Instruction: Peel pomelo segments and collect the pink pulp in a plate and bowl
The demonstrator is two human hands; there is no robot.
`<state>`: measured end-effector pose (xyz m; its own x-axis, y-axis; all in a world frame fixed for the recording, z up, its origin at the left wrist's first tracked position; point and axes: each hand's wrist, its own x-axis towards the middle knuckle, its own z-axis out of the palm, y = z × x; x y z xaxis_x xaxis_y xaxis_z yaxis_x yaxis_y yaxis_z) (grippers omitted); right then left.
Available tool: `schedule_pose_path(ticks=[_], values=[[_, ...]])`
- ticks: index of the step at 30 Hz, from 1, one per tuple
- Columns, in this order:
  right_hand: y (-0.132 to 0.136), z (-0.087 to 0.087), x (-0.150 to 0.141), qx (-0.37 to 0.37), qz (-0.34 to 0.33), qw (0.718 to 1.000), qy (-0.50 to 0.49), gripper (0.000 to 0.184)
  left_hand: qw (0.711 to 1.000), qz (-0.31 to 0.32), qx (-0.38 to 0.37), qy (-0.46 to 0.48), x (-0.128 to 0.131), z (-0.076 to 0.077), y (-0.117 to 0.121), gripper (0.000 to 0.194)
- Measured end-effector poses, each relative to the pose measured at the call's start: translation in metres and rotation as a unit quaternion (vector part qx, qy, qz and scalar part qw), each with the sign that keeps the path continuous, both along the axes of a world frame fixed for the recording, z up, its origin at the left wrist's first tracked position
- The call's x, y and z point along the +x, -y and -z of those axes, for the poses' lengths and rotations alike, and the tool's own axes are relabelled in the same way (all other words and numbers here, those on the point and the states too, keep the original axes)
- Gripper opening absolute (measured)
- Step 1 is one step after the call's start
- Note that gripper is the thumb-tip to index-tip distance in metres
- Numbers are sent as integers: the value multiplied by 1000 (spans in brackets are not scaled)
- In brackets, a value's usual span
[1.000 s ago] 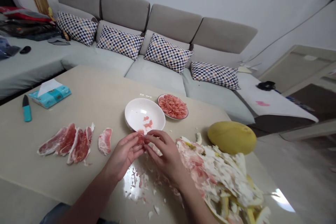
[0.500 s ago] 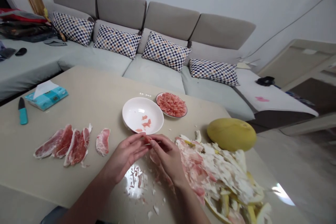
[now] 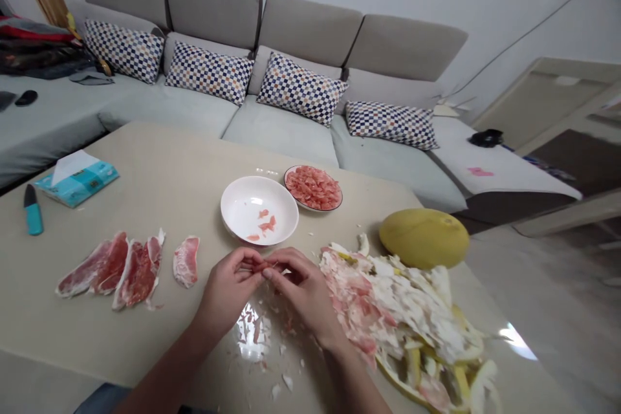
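Note:
Close together in front of the white bowl, my left hand and my right hand pinch a small piece of red pomelo flesh between their fingertips. Fingers cover most of that piece. A few pink bits of flesh lie in the bowl. To the left of my hands are a single pomelo segment and several larger peeled segments. Behind the bowl, on the right, a dark-rimmed plate holds a heap of red pomelo flesh.
A large pile of pith and rind covers the table's right side, with a whole yellow pomelo behind it. Far left are a teal-handled knife and a tissue pack. Scraps litter the near table; a sofa stands beyond.
My left hand's fingers, earlier stretched out, have curled in to pinch the flesh together with my right fingers. The whole view has shifted slightly.

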<state>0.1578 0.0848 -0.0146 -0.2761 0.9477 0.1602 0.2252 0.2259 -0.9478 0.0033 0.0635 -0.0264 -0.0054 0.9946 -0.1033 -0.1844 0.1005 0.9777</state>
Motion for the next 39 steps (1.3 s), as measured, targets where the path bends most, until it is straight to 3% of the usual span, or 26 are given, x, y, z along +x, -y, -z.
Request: schedule_pose_path(ticks=[5,13,21,26,28,33,36,39], values=[[-1,-4,2,-80,3,993,-84,16,1000,21,-17,8,-2,-4,-1,15],[-6,6,3,-219,-4,950,-225,26,987,44,-77,136,-6,-6,3,22],[-7,14,-2,-228,-63,932,-274,28,972,66,-78,210,-7,-6,2,17],[-6,8,2,-248,-38,923,-290,27,967,43,-79,240,-11,-9,1,13],[-12,4,3,-219,-12,939,-265,24,965,49,-82,242,-12,-9,1,14],[-51,-4,2,-50,39,992,-113,20,967,59,-81,234,-11,-9,2,17],[-64,-9,0,31,43,999,-8,20,978,43,-66,194,-11,-10,2,18],[-51,-14,-1,58,42,997,29,20,990,14,-42,134,-10,-10,0,20]])
